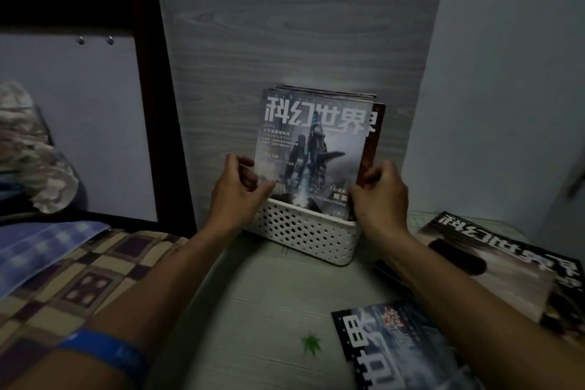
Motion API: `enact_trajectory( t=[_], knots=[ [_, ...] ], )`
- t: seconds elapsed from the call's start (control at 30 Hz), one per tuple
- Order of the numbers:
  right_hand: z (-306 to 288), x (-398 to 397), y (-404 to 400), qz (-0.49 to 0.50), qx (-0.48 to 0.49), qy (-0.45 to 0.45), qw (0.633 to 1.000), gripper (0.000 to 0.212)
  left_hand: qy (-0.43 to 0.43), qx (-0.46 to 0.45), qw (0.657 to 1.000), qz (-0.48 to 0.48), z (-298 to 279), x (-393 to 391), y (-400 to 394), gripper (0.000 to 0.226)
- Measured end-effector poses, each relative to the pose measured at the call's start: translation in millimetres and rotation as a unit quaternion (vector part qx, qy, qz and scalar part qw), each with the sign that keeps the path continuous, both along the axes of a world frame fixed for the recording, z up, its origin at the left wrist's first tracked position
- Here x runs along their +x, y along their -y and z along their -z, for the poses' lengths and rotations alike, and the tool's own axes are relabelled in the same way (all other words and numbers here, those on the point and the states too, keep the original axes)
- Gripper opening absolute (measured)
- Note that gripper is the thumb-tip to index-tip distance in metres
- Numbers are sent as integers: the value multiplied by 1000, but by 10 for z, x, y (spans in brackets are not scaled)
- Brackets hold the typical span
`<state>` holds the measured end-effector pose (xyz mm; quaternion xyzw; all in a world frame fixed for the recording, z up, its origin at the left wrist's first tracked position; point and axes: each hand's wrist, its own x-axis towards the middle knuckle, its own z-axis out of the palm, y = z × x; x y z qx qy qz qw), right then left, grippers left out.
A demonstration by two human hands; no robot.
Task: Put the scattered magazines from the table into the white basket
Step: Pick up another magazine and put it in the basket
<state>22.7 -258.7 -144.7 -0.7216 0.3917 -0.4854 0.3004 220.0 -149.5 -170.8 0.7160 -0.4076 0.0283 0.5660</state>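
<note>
A white perforated basket [304, 231] stands against the wall at the back of the table. Several magazines [311, 142] stand upright in it, the front one showing a grey-blue robot cover with large white characters. My left hand [235, 190] grips the stack's lower left edge. My right hand [378, 193] grips its lower right edge, where a reddish-brown cover sticks out. A dark blue magazine [402, 348] lies flat on the table near the front right. A brown and black magazine [497, 266] lies on top of others at the right.
The pale table [253, 310] carries a small green leaf mark [311, 343]. A bed with a checked cover [63, 288] and a dark headboard post [158, 104] borders the left. A wood-grain wall stands behind the basket.
</note>
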Motion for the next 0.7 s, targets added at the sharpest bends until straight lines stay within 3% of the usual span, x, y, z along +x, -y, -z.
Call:
enact_trajectory(
  t=[0.1, 0.17, 0.23, 0.3, 0.4, 0.5, 0.7],
  knots=[
    [93, -171, -194, -110, -107, -90, 984, 7, 87, 151, 978, 113, -20, -26, -161, 38],
    [209, -288, -319, -143, -198, -224, 944, 18, 188, 241, 948, 86, -12, -82, -193, 46],
    [271, -343, -382, -107, -285, -325, 895, 31, 239, 244, 939, 47, -16, -184, -175, 42],
    [207, -328, -408, -86, -315, -355, 876, 32, 269, 248, 930, 42, -34, -248, -134, 42],
    [72, -259, -384, -94, -279, -414, 861, 24, 296, 330, 895, 46, -87, -238, -52, 46],
    [23, -171, -335, -91, -222, -467, 851, 31, 304, 418, 855, 28, -166, -227, 66, 52],
    [-67, -18, -226, -111, -142, -539, 823, 49, 260, 482, 832, 91, -301, -111, 162, 42]
  ],
)
